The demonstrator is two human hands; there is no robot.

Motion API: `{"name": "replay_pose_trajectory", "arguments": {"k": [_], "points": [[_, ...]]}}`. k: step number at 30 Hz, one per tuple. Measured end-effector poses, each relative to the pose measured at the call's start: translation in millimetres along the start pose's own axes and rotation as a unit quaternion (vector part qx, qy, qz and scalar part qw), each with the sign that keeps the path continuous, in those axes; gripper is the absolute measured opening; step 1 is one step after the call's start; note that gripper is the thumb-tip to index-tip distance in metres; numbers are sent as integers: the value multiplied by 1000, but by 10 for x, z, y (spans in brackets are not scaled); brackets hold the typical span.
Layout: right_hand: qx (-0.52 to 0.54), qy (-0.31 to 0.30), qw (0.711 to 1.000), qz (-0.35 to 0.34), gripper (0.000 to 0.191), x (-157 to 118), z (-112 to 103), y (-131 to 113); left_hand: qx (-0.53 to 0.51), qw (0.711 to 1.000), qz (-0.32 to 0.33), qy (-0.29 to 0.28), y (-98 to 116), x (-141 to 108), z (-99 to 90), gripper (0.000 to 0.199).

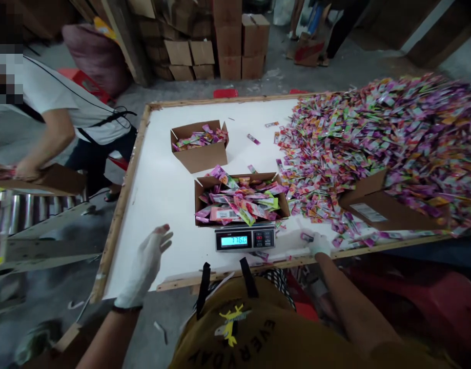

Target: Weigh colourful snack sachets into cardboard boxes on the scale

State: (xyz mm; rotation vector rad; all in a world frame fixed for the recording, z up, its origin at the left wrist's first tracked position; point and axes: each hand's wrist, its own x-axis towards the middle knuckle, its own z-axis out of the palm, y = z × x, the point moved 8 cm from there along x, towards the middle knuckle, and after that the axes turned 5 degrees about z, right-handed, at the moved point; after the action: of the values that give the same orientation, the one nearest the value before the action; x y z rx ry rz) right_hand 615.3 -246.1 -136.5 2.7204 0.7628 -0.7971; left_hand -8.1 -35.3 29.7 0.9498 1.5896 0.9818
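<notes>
My left hand (147, 259), in a white glove, hovers over the white tabletop left of the scale, its fingers apart and nothing in them. My right hand (320, 244), also gloved, is at the table's front edge, right of the scale. It is blurred, and a small purple packet (307, 237) lies at its fingers; whether they grip it I cannot tell. Between my hands, an open cardboard box (242, 200) full of colourful stick packets rests on a digital scale (245, 239) with a lit display of about 776.0.
Behind stands another open carton (202, 154) of packets. A large heap of packets (389, 138) covers the right side, with a tilted carton (373, 207) in it. At left a co-worker (62, 113) handles a box beside a roller conveyor (31, 210). A wooden rim (120, 205) edges the table.
</notes>
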Motion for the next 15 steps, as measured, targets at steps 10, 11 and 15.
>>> {"name": "replay_pose_trajectory", "arguments": {"k": [10, 11, 15], "points": [[-19, -79, 994, -80, 29, 6, 336, -70, 315, 916, 175, -178, 1723, -178, 1354, 53], [-18, -82, 993, -80, 29, -10, 343, -74, 373, 890, 180, -191, 1721, -172, 1449, 44], [-3, -65, 996, -55, 31, -85, 282, -102, 459, 857, 144, -184, 1526, 59, 1363, 28]]}}
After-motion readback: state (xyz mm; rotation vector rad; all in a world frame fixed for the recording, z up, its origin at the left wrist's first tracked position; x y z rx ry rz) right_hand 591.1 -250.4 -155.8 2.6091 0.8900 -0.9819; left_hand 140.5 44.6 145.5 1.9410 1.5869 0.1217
